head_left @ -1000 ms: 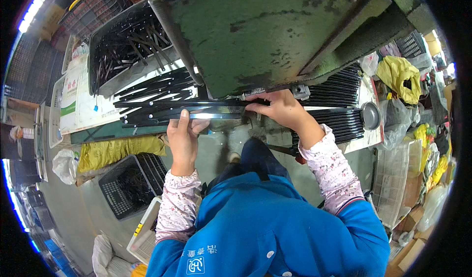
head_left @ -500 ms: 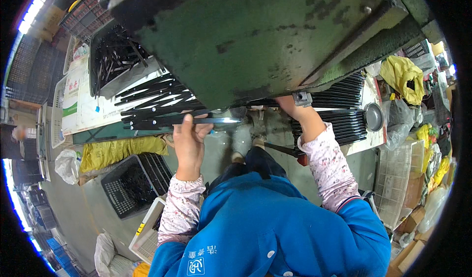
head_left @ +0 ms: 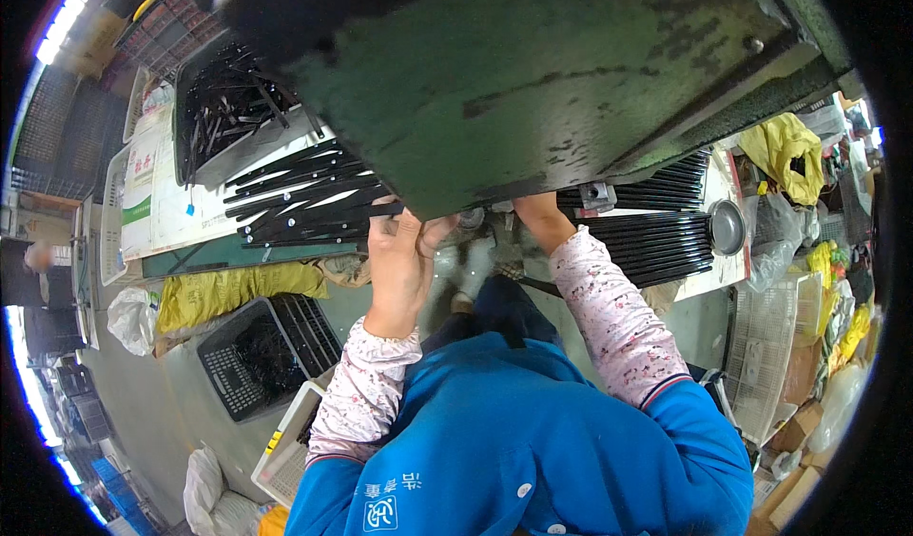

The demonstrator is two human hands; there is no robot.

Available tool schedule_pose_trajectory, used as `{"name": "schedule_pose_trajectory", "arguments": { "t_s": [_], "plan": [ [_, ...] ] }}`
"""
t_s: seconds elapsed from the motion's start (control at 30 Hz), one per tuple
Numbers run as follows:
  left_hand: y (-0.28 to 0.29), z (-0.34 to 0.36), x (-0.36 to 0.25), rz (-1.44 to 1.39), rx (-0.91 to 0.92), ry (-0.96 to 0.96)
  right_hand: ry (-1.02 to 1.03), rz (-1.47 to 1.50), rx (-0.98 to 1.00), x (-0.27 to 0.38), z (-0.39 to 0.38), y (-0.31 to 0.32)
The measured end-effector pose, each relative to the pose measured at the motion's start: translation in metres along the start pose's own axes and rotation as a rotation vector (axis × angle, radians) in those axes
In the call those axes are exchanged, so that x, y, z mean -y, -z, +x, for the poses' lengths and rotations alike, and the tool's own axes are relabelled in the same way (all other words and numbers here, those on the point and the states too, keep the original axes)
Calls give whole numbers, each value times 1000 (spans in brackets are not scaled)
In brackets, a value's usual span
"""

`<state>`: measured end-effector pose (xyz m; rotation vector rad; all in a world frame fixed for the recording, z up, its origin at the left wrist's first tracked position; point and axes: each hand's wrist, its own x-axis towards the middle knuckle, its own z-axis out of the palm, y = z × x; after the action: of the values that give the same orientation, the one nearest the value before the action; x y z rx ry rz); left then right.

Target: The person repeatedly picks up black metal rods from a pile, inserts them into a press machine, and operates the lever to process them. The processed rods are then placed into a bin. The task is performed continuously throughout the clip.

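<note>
My left hand (head_left: 401,255) is closed, its fingers pinching around the end of a black metal bar (head_left: 333,218) just below the lower edge of a big green machine (head_left: 475,89). Part of that bar is hidden by my fingers and the machine. My right hand (head_left: 540,220) reaches up beneath the same edge, its fingers out of sight behind the machine. To the left of my left hand, loose black bars (head_left: 295,176) with shiny rivets lie across a white-topped bench. Right of my right hand, black rods (head_left: 642,248) are laid side by side in rows.
A round grey dish (head_left: 728,228) stands at the right end of the rods. A bin of black parts (head_left: 233,108) sits far left. Below the bench, a black crate (head_left: 252,360) is on the floor. Yellow sacks (head_left: 242,293) hang left; a white basket (head_left: 759,360) stands right.
My left hand has moved right and up, in toward the machine's edge, and its bar no longer sticks out in front. My right hand has shifted slightly left.
</note>
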<state>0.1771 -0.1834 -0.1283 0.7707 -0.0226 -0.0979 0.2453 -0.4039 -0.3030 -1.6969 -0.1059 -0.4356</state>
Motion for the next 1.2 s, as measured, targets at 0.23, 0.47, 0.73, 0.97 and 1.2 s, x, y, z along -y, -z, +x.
{"name": "schedule_pose_trajectory", "arguments": {
  "t_s": [0.23,0.47,0.73,0.97,1.2],
  "plan": [
    [-1,-2,7,8,-74,0,251,-558,164,58,-4,12],
    [10,-5,25,-20,-122,3,281,-420,109,191,-15,-12],
    [14,-7,26,-15,-198,61,700,-759,278,179,-28,0],
    [19,-12,29,-22,-217,132,-160,-1331,585,23,-52,109],
    [28,-41,53,173,-150,367,6,-1236,749,43,-32,104]
  ]
}}
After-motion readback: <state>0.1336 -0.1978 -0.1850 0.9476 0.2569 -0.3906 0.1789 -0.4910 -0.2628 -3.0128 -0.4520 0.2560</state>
